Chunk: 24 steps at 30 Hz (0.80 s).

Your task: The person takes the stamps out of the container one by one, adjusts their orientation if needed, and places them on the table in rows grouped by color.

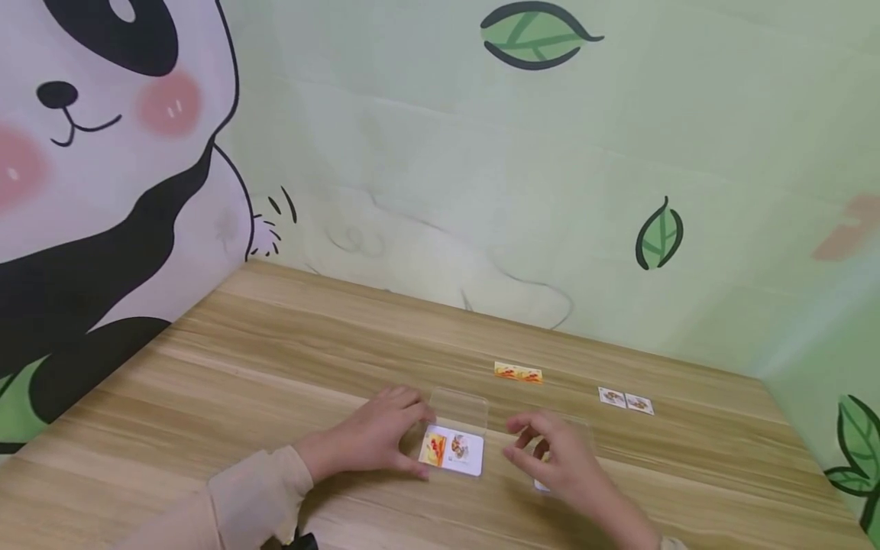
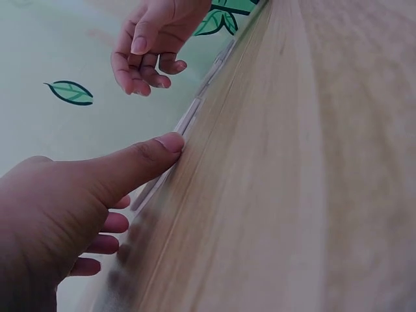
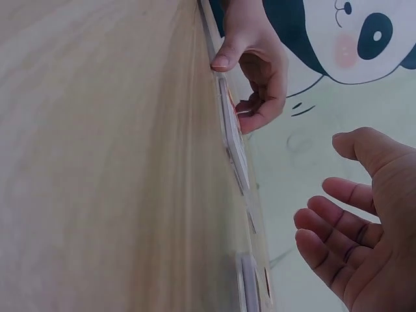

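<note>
A flat clear plastic case [image 1: 457, 449] with its transparent lid [image 1: 459, 407] folded back lies on the table. Inside are an orange-yellow picture piece [image 1: 435, 448] and a white picture card [image 1: 465, 452]. My left hand [image 1: 381, 435] holds this case at its left end, thumb at the near corner and index finger at the far one. My right hand [image 1: 553, 458] hovers with loosely bent fingers and nothing in them, palm turned inward. Beneath it lies a second clear case [image 1: 541, 485], mostly hidden by the hand.
Farther back on the wooden table [image 1: 309, 344] lie a pair of orange-yellow picture pieces [image 1: 519, 373] and a pair of white picture pieces [image 1: 626, 400]. A pale green printed wall [image 1: 412, 153] rises behind the table, with a panda [image 1: 124, 191] at left.
</note>
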Motion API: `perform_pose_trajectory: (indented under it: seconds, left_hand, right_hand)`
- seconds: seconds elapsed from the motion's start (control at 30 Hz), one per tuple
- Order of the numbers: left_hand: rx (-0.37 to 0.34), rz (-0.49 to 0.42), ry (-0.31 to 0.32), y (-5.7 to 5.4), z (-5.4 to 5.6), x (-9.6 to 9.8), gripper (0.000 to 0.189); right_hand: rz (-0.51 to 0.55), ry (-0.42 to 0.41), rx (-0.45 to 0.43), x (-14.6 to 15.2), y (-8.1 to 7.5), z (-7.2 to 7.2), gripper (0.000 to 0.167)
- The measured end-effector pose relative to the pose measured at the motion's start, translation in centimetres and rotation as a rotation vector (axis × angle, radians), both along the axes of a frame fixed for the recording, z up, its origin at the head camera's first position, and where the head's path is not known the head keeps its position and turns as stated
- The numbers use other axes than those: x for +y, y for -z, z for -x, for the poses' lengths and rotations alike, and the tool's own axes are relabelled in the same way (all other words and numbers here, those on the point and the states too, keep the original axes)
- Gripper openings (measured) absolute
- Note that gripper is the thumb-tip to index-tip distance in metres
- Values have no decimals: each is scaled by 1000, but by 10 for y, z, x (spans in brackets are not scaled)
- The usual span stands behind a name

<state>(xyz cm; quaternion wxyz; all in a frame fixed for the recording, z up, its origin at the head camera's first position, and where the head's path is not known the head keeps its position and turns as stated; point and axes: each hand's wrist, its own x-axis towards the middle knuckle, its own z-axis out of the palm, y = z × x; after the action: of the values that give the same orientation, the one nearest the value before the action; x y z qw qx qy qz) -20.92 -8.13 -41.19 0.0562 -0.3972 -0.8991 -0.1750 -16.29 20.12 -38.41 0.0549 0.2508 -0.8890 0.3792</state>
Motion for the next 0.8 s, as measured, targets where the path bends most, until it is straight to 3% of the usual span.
perform_pose_trajectory:
  seconds: [0.8]
  left_hand:
    - [-11, 2, -24, 1, -1, 2, 57]
  right_hand:
    - [-57, -25, -32, -27, 8, 4, 27]
